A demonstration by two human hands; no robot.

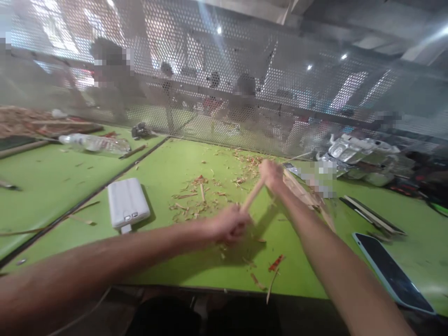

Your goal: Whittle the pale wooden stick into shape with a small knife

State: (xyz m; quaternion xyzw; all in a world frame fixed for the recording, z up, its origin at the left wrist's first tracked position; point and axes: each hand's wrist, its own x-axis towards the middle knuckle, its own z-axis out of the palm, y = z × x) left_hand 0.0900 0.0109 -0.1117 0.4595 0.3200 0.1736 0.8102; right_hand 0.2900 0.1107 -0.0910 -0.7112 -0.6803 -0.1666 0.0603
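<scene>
A pale wooden stick (253, 195) slants between my two hands over the green table (161, 168). My left hand (233, 224) is closed round its lower end. At the upper end, my right hand (272, 175) is closed too, somewhat blurred; whether it grips the stick or a tool on it is hidden. Wood shavings (189, 200) lie scattered to the left of the hands, with more around the right hand. Flat wooden strips (299, 189) lie just right of my right hand, partly behind the forearm.
A white power bank (128, 201) lies at left, a plastic bottle (96, 143) farther back. At right are a phone (394, 273), dark and pale strips (373, 214) and clear plastic packaging (360, 156). A perforated metal screen (217, 93) stands behind the table; people show dimly beyond.
</scene>
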